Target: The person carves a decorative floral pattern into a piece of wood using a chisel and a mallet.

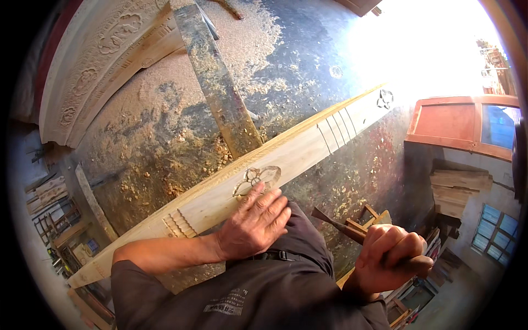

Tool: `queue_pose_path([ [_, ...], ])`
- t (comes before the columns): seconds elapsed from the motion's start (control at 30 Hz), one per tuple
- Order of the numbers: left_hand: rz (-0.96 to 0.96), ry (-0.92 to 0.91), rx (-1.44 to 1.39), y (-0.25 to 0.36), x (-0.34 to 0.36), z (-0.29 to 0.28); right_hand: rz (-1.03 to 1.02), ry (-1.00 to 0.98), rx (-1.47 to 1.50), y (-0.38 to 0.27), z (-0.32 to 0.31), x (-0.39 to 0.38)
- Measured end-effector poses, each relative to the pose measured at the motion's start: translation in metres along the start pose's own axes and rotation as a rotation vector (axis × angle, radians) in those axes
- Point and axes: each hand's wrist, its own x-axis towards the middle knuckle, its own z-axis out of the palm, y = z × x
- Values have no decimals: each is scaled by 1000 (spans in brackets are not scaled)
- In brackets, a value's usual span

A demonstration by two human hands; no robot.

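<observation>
A long pale wooden board (313,146) runs diagonally beneath me, bearing a carved flower motif (258,175), short grooves and another motif at the far end. My left hand (254,223) lies open on the board, its fingertips touching the lower part of the flower carving. My right hand (391,257), at the lower right and off the board, grips a chisel (352,231) with a flared metal blade pointing up to the left.
A carved curved panel (93,66) stands upper left. A stained plank (212,88) meets the board across the shaving-covered floor (137,132). A reddish framed panel (445,124) and stacked planks (454,192) are on the right, with wooden frames and clutter around the lower edges.
</observation>
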Motion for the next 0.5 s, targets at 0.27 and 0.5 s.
queue_pose_path([
  [0.27, 212, -93, -308, 1, -20, 3, -96, 13, -28, 5, 9, -1],
  [0.5, -76, -65, -441, -1, -21, 11, 93, 128, 192, 18, -4, -4],
])
